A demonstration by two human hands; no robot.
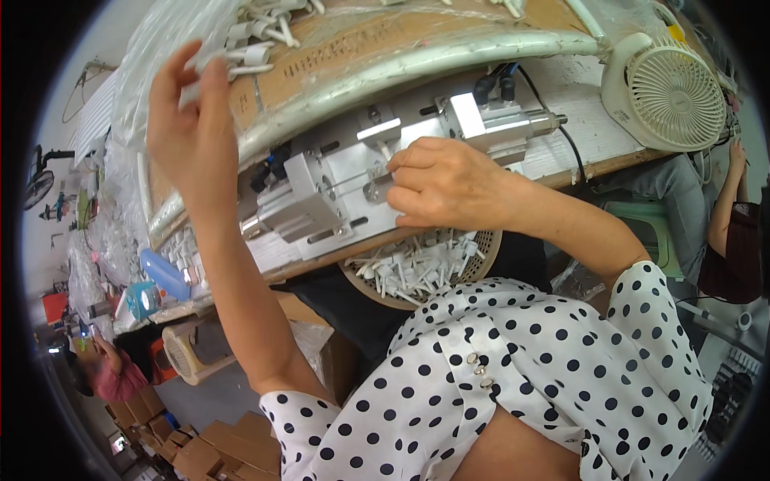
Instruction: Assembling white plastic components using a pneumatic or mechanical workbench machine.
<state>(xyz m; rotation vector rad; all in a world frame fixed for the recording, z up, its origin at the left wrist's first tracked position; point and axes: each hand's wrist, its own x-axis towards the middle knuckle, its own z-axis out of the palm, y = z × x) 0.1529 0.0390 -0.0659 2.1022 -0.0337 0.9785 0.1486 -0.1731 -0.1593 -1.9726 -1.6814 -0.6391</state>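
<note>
My right hand (449, 183) is closed at the middle of a silver metal fixture (353, 180), its thumb and fingers pinched together. A small white plastic part (385, 150) shows at its fingertips, just under a metal block; the rest of it is hidden by the fingers. Raised at the far left, my left hand (191, 132) has its fingers curved and apart, beside a pile of white plastic parts (255, 54) on cardboard. Something pale shows between those fingers, but I cannot make out whether it is touched. Below the fixture, a round basket (491, 244) contains many similar white parts.
A pale padded tube (385, 74) curves along the bench behind the fixture. At the right stands a white desk fan (674, 92), with a black cable (569, 144) near it. Clear plastic sheeting (132, 160) hangs at the left. Other people sit at both sides.
</note>
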